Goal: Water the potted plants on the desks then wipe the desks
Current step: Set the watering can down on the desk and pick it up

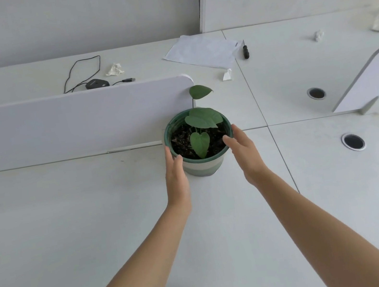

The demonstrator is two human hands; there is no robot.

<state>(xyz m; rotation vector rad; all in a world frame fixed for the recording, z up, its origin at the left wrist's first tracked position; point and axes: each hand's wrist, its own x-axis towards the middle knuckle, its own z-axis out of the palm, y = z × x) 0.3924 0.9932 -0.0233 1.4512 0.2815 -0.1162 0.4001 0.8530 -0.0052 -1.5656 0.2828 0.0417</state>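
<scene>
A small plant with heart-shaped green leaves grows in a green-rimmed pot (204,166) that stands on the white desk (96,223), just past the end of a low white divider panel (66,124). My left hand (176,176) lies flat against the pot's left side, thumb near the rim. At the pot's right rim is my right hand (244,153), fingers straight and spread, not wrapped around it. Neither hand holds anything else. No watering vessel or cloth is in view.
Behind the divider lie a black mouse with its cable (96,83), a crumpled tissue (115,69), a sheet of paper (202,51) and a black screwdriver (245,49). Two cable holes (352,142) sit in the desk at right, beside another divider (375,82).
</scene>
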